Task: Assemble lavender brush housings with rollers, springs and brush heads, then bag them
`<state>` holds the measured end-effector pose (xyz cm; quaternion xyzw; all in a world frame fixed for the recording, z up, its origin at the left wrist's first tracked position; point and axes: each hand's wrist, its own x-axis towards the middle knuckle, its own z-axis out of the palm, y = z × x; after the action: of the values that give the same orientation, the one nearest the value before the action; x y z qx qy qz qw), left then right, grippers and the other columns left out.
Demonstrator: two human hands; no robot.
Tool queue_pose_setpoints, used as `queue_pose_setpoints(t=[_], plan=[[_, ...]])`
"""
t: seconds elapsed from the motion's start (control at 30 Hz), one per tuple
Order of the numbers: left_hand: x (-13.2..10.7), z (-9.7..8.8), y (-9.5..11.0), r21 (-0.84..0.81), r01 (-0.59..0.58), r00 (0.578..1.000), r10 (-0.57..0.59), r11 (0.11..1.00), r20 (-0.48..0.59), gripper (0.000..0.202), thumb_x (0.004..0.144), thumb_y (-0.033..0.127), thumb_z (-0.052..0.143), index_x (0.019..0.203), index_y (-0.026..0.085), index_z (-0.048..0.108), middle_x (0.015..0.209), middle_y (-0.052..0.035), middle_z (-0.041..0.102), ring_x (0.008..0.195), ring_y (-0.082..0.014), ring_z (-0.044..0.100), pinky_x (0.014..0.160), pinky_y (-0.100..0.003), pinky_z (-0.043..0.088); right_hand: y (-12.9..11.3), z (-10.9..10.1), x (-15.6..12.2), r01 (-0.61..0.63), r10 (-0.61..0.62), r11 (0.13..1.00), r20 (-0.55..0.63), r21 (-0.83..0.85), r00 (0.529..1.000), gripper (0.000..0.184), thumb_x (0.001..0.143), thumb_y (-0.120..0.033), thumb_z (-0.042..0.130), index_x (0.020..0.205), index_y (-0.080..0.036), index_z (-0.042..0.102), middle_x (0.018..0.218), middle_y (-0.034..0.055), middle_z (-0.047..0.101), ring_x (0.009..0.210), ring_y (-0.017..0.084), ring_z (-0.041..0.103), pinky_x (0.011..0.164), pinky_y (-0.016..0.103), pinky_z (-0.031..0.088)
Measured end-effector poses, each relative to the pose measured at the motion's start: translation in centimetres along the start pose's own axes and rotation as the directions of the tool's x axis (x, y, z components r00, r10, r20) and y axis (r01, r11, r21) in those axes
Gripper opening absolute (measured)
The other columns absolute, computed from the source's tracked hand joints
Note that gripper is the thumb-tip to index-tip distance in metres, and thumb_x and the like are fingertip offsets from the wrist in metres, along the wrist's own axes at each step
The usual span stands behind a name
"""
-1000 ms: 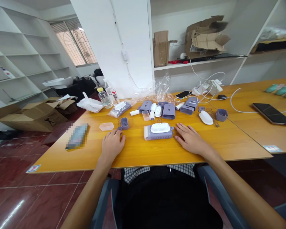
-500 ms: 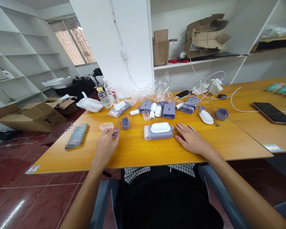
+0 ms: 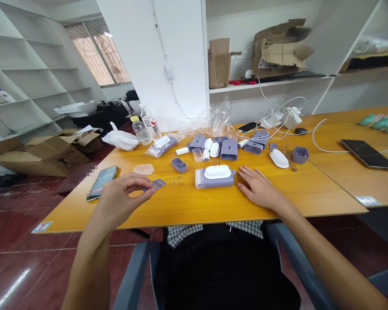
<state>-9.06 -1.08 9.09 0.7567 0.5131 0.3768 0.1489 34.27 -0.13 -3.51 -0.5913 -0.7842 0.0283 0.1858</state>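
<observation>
My left hand [image 3: 119, 199] is raised a little above the wooden table [image 3: 213, 202] and pinches a small purple part [image 3: 156, 184] with a metal spring [image 3: 173, 181] trailing off to its right. My right hand [image 3: 260, 188] lies flat on the table with its fingers stretched out, touching the right end of a purple device with a white brush top [image 3: 215, 176]. A small purple tray [image 3: 179, 165] sits just behind the spring. More purple and white parts [image 3: 220, 148] lie in a cluster further back.
A phone [image 3: 102, 182] lies at the left of the table, a clear lid [image 3: 144, 168] beside it. Water bottles [image 3: 145, 128], plastic bags, cables and a charger stand at the back. A second phone [image 3: 368, 154] lies on the right table. Cardboard boxes sit on the floor at left.
My left hand has picked up the small purple part with its spring and drawn it left and up off the table. My right hand has stayed in place.
</observation>
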Motion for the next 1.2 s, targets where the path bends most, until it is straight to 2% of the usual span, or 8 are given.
queue_pose_setpoints(t=[0.1,0.2,0.33,0.53,0.67,0.8,0.97,1.2], plan=[[-0.4,1.3,1.7,-0.151,-0.007,0.988,0.030,0.989,0.153,0.024,0.083,0.048,0.082,0.080,0.024,0.077,0.096,-0.0071,0.077,0.089,-0.0240,0.075,0.086,-0.043,0.069,-0.8,-0.9,-0.3,0.043,-0.016,0.993,-0.223,0.114,0.975,0.040,0.104,-0.038,0.049,0.127,-0.020,0.077,0.147,0.0163,0.070,0.143,0.036,0.060,0.122,0.058,0.044],[-0.5,4.2,3.2,-0.270,0.033,0.955,0.050,0.962,0.294,0.023,0.083,0.044,0.084,0.076,0.023,0.076,0.098,-0.0080,0.077,0.087,-0.0229,0.074,0.086,-0.043,0.068,-2.6,-2.7,-1.1,0.122,0.028,0.945,-0.447,0.304,0.894,0.031,0.105,-0.038,0.052,0.105,-0.025,0.080,0.111,0.0133,0.081,0.113,0.032,0.073,0.103,0.052,0.057],[-0.4,9.4,4.6,-0.433,0.054,0.920,0.124,0.900,0.372,0.017,0.081,0.036,0.085,0.079,0.021,0.078,0.104,-0.0091,0.076,0.092,-0.0218,0.075,0.087,-0.040,0.067,-5.1,-4.5,-2.3,0.200,-0.116,0.850,-0.198,0.486,0.973,0.023,0.101,-0.042,0.063,0.103,-0.027,0.079,0.090,0.0060,0.078,0.079,0.024,0.071,0.076,0.040,0.059],[0.5,15.4,4.2,-0.439,-0.029,0.925,0.191,0.898,0.328,0.006,0.084,0.026,0.080,0.086,0.020,0.079,0.106,-0.0077,0.075,0.094,-0.0197,0.075,0.090,-0.038,0.066,-5.1,-3.9,-2.2,0.197,-0.233,0.881,0.032,0.431,0.972,0.032,0.097,-0.034,0.071,0.128,-0.027,0.077,0.114,0.0082,0.077,0.097,0.024,0.073,0.088,0.039,0.058],[1.1,16.5,3.4,-0.348,-0.108,0.896,0.243,0.931,0.372,0.019,0.086,0.020,0.076,0.104,0.021,0.076,0.111,-0.0060,0.077,0.096,-0.0204,0.076,0.093,-0.041,0.065,-3.5,-3.3,-1.8,0.120,-0.156,0.876,0.038,0.468,0.987,0.027,0.097,-0.031,0.069,0.121,-0.026,0.081,0.096,0.0052,0.078,0.080,0.021,0.069,0.076,0.035,0.055],[0.8,16.7,2.8,-0.208,-0.175,0.899,0.243,0.962,0.366,0.047,0.086,0.023,0.081,0.130,0.026,0.066,0.126,-0.0073,0.077,0.111,-0.0262,0.076,0.106,-0.050,0.060,-1.9,-2.6,-1.7,-0.037,-0.024,0.732,0.080,0.681,0.997,0.024,0.091,-0.037,0.073,0.108,-0.022,0.081,0.082,0.0018,0.074,0.062,0.015,0.057,0.060,0.031,0.048],[-0.1,16.9,2.4,-0.147,-0.219,0.913,0.256,0.964,0.317,0.061,0.091,0.026,0.076,0.148,0.027,0.054,0.134,-0.0100,0.073,0.124,-0.0281,0.071,0.113,-0.052,0.055,-0.9,-2.6,-1.5,-0.147,0.058,0.543,0.138,0.827,0.989,0.037,0.086,-0.044,0.078,0.115,-0.021,0.079,0.084,0.0024,0.075,0.072,0.018,0.066,0.068,0.034,0.055],[-0.9,16.7,2.7,0.044,-0.322,0.929,0.307,0.946,0.205,0.058,0.093,0.027,0.073,0.147,0.028,0.055,0.130,-0.0096,0.073,0.124,-0.0321,0.067,0.111,-0.054,0.051,-1.1,-2.8,-1.5,-0.175,0.082,0.512,0.155,0.841,0.984,0.043,0.087,-0.046,0.077,0.123,-0.022,0.076,0.093,0.0047,0.078,0.082,0.021,0.071,0.074,0.037,0.061]])
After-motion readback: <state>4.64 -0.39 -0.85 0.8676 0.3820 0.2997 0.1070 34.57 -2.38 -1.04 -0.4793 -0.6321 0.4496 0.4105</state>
